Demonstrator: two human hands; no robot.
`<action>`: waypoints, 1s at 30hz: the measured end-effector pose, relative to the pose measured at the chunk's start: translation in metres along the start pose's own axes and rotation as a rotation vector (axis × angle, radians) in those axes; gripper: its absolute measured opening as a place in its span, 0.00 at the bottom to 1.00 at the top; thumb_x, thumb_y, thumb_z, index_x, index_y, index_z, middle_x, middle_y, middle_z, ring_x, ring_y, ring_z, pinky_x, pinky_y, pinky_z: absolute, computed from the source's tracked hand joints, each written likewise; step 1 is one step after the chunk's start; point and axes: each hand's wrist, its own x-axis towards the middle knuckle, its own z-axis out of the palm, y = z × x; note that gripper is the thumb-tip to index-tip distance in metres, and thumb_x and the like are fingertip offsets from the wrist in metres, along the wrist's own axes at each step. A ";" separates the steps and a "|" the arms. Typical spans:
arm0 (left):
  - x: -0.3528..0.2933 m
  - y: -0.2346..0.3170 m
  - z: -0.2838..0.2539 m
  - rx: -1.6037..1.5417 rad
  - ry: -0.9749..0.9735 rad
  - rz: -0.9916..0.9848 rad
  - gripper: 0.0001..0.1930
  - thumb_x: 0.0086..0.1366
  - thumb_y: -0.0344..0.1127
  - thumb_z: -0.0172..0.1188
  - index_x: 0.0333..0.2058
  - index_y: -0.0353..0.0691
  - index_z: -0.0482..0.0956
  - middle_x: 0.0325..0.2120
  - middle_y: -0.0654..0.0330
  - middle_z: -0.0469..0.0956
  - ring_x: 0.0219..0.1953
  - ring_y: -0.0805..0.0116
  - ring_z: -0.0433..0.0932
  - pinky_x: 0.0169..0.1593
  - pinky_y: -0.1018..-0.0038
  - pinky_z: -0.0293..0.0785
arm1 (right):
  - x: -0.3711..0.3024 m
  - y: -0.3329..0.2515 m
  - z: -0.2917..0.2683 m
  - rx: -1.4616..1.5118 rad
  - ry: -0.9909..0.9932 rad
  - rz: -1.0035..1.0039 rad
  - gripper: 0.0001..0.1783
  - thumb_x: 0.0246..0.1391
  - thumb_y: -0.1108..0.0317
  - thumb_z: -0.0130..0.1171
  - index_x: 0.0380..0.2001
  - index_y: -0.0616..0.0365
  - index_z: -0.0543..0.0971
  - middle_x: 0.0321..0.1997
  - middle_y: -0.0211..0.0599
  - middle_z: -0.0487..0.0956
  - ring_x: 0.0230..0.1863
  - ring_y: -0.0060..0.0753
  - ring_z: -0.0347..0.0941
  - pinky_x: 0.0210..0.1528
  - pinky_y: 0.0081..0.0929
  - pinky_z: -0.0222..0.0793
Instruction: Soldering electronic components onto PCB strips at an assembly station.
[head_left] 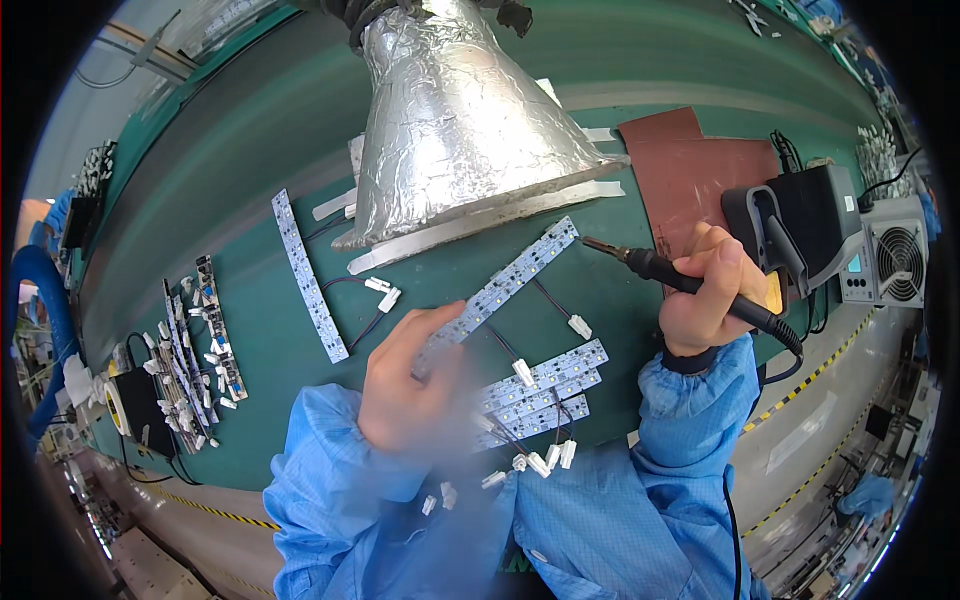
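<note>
My left hand (410, 370) grips the near end of a narrow white LED circuit board (510, 275), which slants up toward the right. Thin dark wires with white plugs hang from it. A black soldering iron (665, 272) is held like a pen in my right hand (712, 290); its tip points at the board's far end, and whether they touch I cannot tell. Just below the held board lie several similar LED boards (560, 375), stacked, with white connectors (540, 462) near the table's front edge. A grey blur covers part of my left hand and sleeve.
A foil-wrapped hood (470, 120) stands at the back. Another LED board (308, 275) lies to the left, with a pile of wired boards (185, 360) farther left. To the right are a red-brown mat (685, 180), a black soldering station (815, 220) and a fan unit (895, 255).
</note>
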 end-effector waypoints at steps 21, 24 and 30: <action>-0.001 -0.003 -0.001 0.006 0.007 -0.003 0.20 0.60 0.19 0.58 0.52 0.29 0.76 0.38 0.53 0.77 0.42 0.66 0.77 0.50 0.75 0.70 | 0.001 0.000 0.002 0.021 0.007 0.011 0.24 0.64 0.67 0.46 0.12 0.65 0.67 0.11 0.34 0.61 0.15 0.21 0.51 0.20 0.26 0.45; -0.003 -0.002 -0.004 0.025 0.030 0.045 0.20 0.60 0.20 0.58 0.52 0.29 0.76 0.38 0.53 0.77 0.42 0.66 0.77 0.50 0.75 0.70 | 0.005 0.005 0.001 0.067 0.143 0.022 0.26 0.64 0.66 0.45 0.11 0.63 0.64 0.11 0.32 0.61 0.16 0.22 0.52 0.23 0.27 0.48; -0.014 0.015 -0.012 0.118 0.030 0.000 0.20 0.61 0.23 0.60 0.53 0.29 0.76 0.43 0.49 0.80 0.45 0.63 0.79 0.50 0.72 0.73 | 0.017 0.005 -0.011 0.283 0.216 0.100 0.24 0.66 0.69 0.43 0.13 0.61 0.63 0.15 0.34 0.65 0.19 0.24 0.55 0.27 0.30 0.52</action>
